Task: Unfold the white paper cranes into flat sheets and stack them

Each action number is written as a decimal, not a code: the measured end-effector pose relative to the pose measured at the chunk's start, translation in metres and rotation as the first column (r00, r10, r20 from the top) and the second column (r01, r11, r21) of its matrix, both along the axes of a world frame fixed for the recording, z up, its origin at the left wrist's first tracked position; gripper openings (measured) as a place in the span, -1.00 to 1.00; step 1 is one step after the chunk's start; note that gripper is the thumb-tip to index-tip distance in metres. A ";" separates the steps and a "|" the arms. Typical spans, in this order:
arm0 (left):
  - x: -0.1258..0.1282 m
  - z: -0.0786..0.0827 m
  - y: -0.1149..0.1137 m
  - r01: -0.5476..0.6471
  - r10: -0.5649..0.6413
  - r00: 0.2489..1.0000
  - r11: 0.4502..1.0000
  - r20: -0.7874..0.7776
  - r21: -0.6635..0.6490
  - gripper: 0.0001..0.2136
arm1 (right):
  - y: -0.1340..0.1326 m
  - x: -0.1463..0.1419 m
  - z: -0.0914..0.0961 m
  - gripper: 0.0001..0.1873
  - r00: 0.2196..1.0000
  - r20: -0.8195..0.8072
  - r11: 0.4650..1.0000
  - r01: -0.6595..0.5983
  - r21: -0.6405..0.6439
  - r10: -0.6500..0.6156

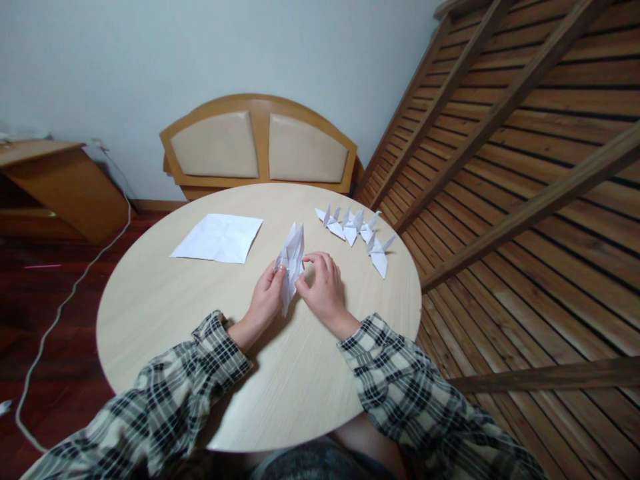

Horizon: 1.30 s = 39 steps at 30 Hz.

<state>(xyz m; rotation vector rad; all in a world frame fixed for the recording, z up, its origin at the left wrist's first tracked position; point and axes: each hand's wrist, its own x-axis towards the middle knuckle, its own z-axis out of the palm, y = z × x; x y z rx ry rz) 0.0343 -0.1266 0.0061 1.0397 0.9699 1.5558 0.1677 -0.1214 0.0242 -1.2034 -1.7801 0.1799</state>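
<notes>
A folded white paper piece [293, 261], long and pointed, stands on edge between both hands above the round light-wood table [165, 313]. My left hand [265, 300] pinches its left side with thumb and fingers. My right hand [325, 288] pinches its right lower edge, fingers curled. A flat creased white paper sheet [219, 237] lies to the far left of the hands. Several finished white paper cranes [356, 230] sit in a row to the far right.
A wooden chair with beige padded back [259, 147] stands behind the table. A slatted wooden frame [525, 167] leans at the right. A low wooden cabinet [55, 187] and a white cable [60, 307] are on the dark floor at the left.
</notes>
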 end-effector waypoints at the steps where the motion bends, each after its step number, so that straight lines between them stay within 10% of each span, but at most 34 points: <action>1: -0.001 0.000 0.000 -0.015 0.015 1.000 1.000 -0.009 0.003 -0.86 | 0.001 0.001 -0.001 -0.70 1.000 -0.022 1.000 0.000 -0.014 0.000; 6: -0.002 0.002 0.000 0.022 -0.020 0.999 0.999 0.035 -0.048 -0.80 | 0.016 0.002 -0.018 -0.74 0.918 -0.372 0.974 -0.196 -0.118 0.139; 14: -0.006 0.017 0.003 0.021 -0.012 0.996 0.995 0.089 -0.101 -0.73 | 0.023 -0.004 -0.020 -0.75 0.627 -0.755 0.732 -0.604 -0.315 0.192; 22: -0.015 0.013 0.009 0.107 -0.108 0.994 0.978 0.002 -0.180 -0.73 | 0.020 -0.003 -0.018 -0.77 0.605 -0.788 0.749 -0.572 -0.334 0.110; 32: -0.014 0.015 0.000 0.018 0.060 0.874 0.988 -0.483 0.154 -0.68 | 0.024 -0.002 -0.020 -0.77 0.559 -0.829 0.797 -0.508 -0.326 0.017; 39: -0.017 0.016 0.002 -0.039 0.145 0.859 0.975 -0.491 0.220 -0.72 | 0.018 -0.003 -0.016 -0.75 0.583 -0.812 0.761 -0.538 -0.363 0.024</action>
